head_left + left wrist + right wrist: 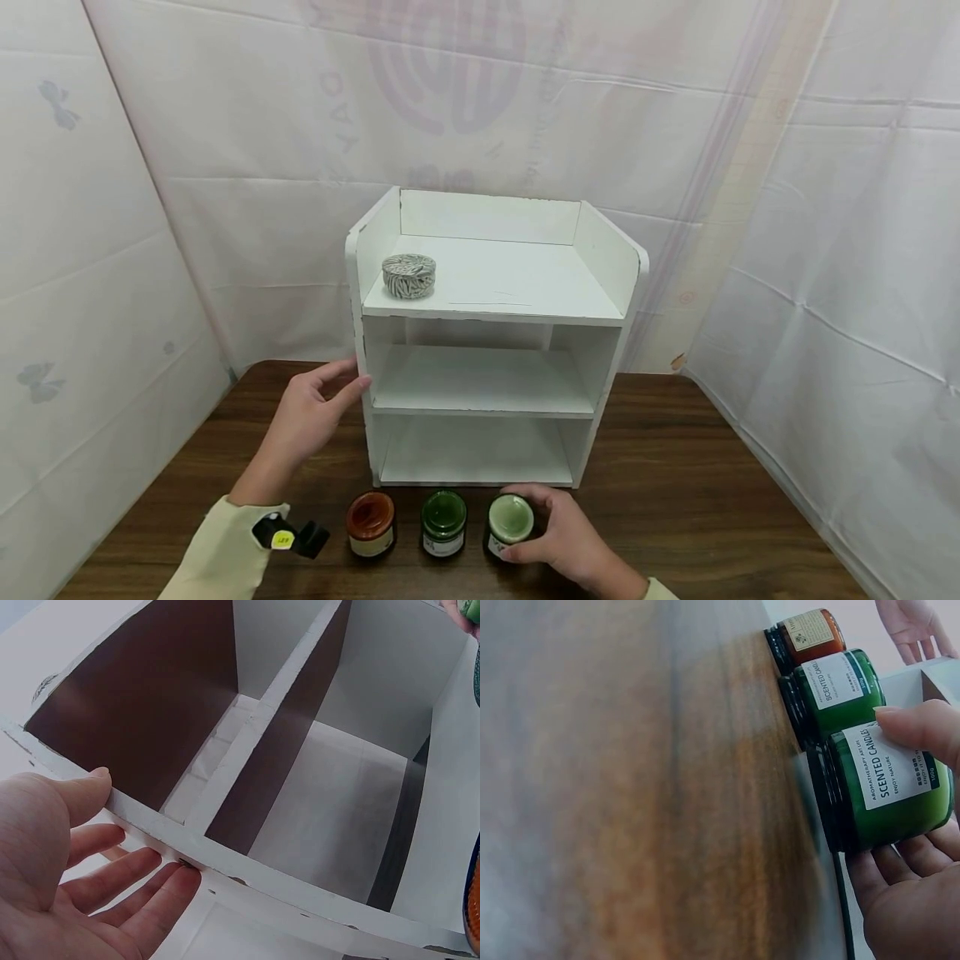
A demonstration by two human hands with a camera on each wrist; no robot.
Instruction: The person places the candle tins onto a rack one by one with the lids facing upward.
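Observation:
My right hand [566, 537] grips a light-green scented candle jar [511, 518], thumb on its label side and fingers around the far side. In the right wrist view, this candle jar [892, 787] stands with its black lid at the wooden tabletop. To its left are a dark-green candle jar [444, 523] and an amber candle jar [371, 523], in a row before the white shelf unit [480, 411]. My left hand [309, 414] is at the shelf's left side panel. The left wrist view shows its thumb [90, 796] at the front edge, with the relaxed fingers along the outer face.
A round, grey-and-white patterned tin [409, 277] sits on the shelf's top board, at the left. The shelf stands on a dark wooden table [690, 483]. White sheets [247, 150] hang behind the table and on both sides.

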